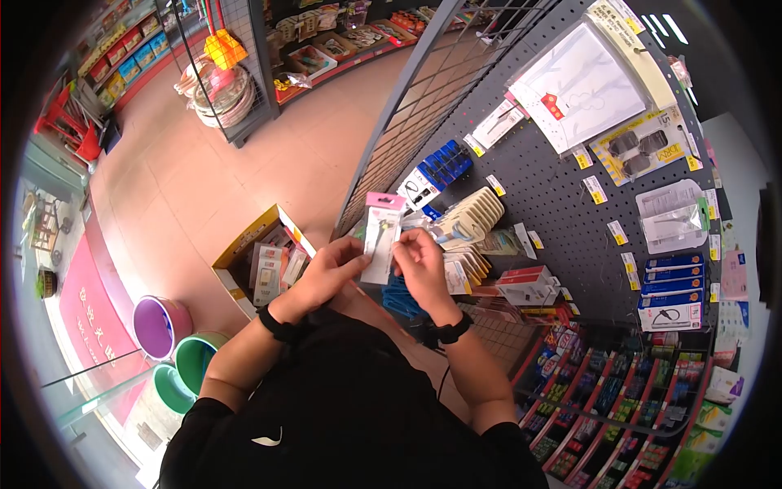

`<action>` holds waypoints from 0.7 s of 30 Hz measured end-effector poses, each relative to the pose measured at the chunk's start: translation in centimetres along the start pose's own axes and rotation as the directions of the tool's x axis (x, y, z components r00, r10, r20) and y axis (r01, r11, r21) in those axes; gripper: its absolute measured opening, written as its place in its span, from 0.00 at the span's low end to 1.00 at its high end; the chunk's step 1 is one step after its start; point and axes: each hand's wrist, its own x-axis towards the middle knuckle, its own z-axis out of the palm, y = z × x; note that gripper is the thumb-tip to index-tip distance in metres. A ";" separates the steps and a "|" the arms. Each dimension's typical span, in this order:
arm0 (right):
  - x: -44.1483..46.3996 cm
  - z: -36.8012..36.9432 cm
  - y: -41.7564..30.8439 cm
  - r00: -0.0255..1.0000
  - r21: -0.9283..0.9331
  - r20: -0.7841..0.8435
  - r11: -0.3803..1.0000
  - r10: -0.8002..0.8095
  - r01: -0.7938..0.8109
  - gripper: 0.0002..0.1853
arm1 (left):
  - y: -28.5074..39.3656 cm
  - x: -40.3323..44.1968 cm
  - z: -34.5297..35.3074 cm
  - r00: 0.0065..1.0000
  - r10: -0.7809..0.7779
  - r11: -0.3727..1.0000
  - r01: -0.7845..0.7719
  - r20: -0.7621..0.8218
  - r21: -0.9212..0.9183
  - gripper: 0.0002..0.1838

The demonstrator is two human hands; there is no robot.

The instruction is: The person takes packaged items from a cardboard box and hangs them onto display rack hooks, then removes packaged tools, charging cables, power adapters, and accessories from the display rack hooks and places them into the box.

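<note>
Between both hands, a slim packet [381, 239] with a pink header and a clear front stands nearly upright. My left hand [332, 270] pinches its lower left edge between thumb and fingers. On the other side, my right hand [420, 262] has its fingers bent against the packet's right edge. Just behind the packet, cards and packs hang from a dark pegboard [562, 204], among them a blue-and-white pack [419, 189] and a row of beige items [472, 213]. Below my left hand an open yellow-edged box [236, 259] holds several packets.
A wire mesh panel [407, 106] rises beyond my hands. Candy-like packs fill a red rack [611, 391] at lower right. Purple [155, 326] and green [193, 363] buckets stand at lower left. Stocked shelves [350, 41] line the back.
</note>
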 end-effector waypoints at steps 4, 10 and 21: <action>-0.9 1.1 5.5 0.995 -0.202 0.098 0.979 0.016 0.004 0.10 | -3.3 -1.2 -2.2 0.986 -0.155 0.970 0.163 -0.054 0.181 0.12; -2.3 -0.1 7.2 0.990 -0.436 0.126 0.900 0.065 -0.003 0.14 | -7.6 -4.6 -8.2 0.915 -0.279 0.958 0.286 -0.292 -0.017 0.13; 4.7 -6.3 2.6 0.991 -0.220 -0.104 0.974 -0.080 0.056 0.09 | -10.4 -5.9 -11.3 0.826 -0.466 0.809 0.543 -0.317 0.226 0.21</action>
